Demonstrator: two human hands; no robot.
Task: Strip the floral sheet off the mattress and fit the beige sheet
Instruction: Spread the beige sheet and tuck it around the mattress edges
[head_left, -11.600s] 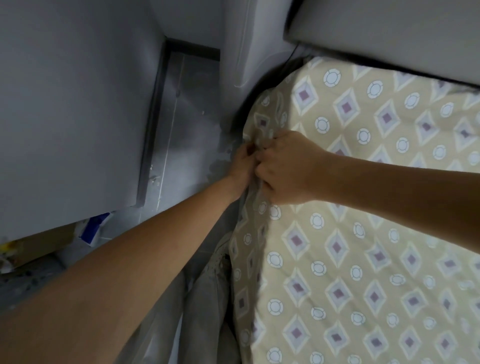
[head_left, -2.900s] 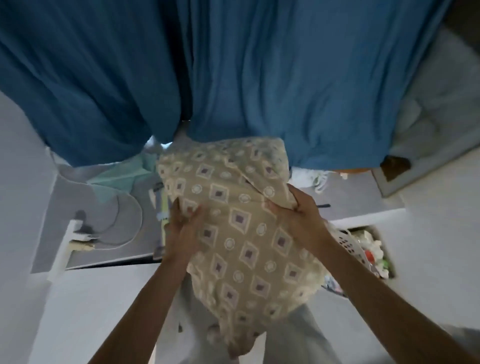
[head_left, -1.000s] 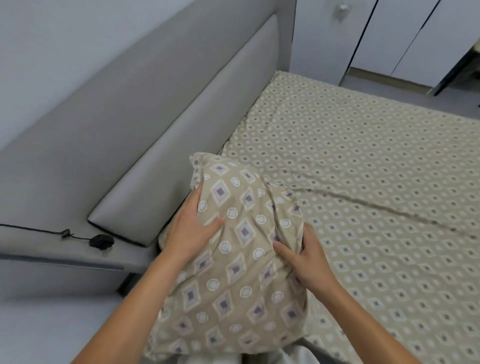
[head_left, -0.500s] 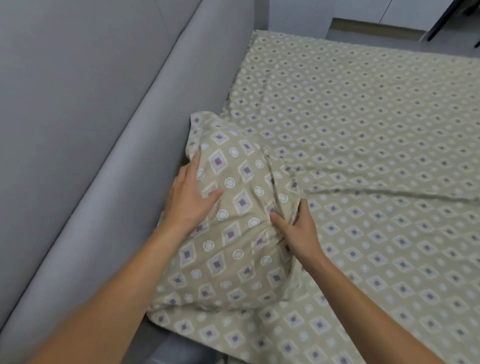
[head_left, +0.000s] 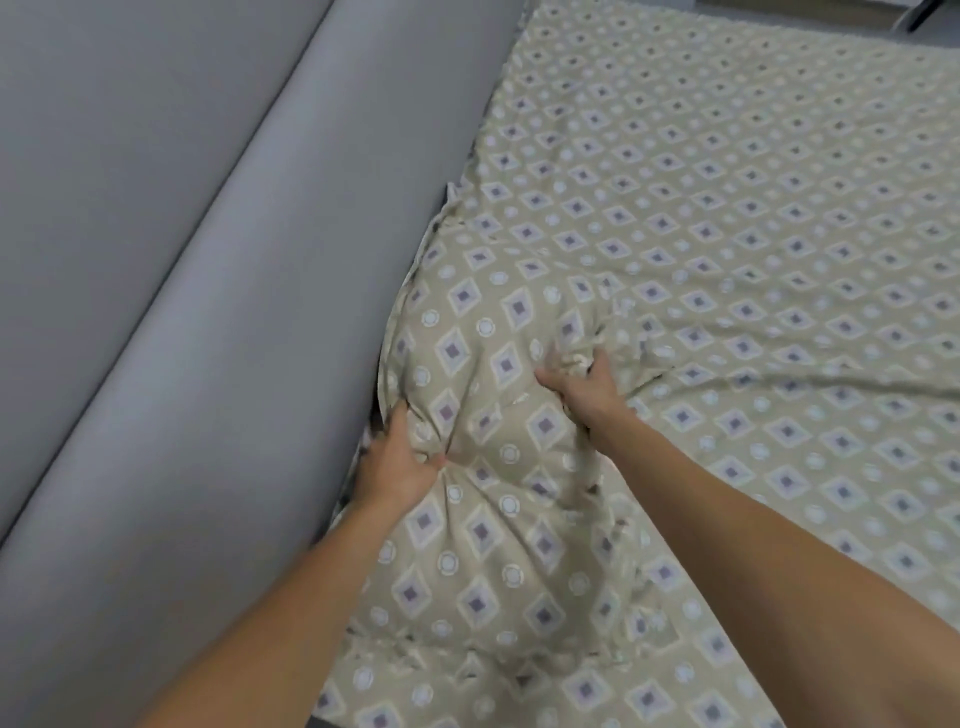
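step: seating pillow (head_left: 493, 467) at headboard (head_left: 218, 338) | grip: our left hand (head_left: 397, 467) and right hand (head_left: 587, 387) both clench its patterned case | beige sheet (head_left: 753, 234): fitted flat beneath and beyond our hands | advice: we should push squarely toward the padding left of the grip, then smooth bunching

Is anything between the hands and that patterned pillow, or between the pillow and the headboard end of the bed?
Nothing visible. The left hand and right hand both grip the pillow directly. It already lies on the beige sheet, its left edge against the grey headboard.
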